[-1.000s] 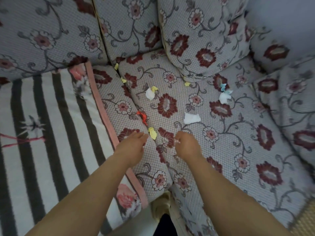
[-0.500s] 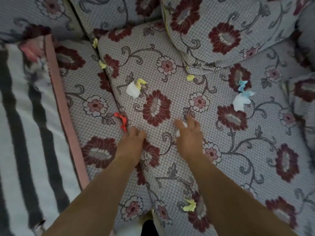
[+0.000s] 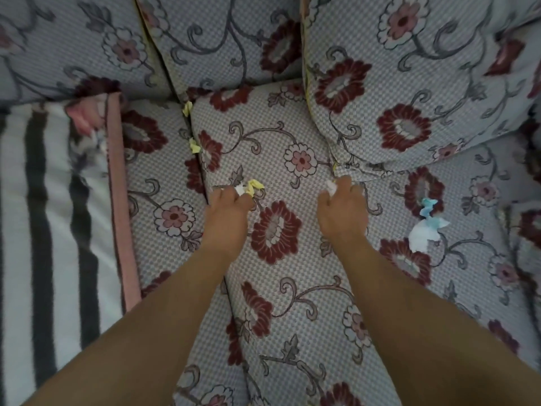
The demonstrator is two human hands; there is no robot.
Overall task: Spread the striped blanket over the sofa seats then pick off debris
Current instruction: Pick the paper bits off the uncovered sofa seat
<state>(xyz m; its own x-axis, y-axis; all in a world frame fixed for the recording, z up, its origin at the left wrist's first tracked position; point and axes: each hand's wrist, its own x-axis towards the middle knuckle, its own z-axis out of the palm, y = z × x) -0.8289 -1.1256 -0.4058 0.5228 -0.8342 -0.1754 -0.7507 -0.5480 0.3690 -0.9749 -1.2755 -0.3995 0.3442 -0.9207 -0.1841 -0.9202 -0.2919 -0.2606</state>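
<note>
The striped blanket (image 3: 44, 230), black and white with a pink border, lies over the left sofa seat. My left hand (image 3: 227, 208) is closed on a white paper scrap (image 3: 239, 189), with a yellow scrap (image 3: 254, 186) touching its fingertips. My right hand (image 3: 342, 209) is closed on another white paper scrap (image 3: 331, 187) near the base of a back cushion. Two yellow scraps (image 3: 187, 107) (image 3: 194, 146) sit in the gap between the seats. To the right lie a white scrap (image 3: 421, 237) and a blue one (image 3: 428, 207).
The floral sofa seat (image 3: 292, 288) fills the middle. Three floral back cushions (image 3: 409, 83) stand behind it, and another floral cushion rises at the right edge (image 3: 530, 230).
Both hands have reached farther back on the seat. The left hand now grips the white scrap beside the yellow one; the right hand carries its white scrap toward the cushion base. The red scrap is gone.
</note>
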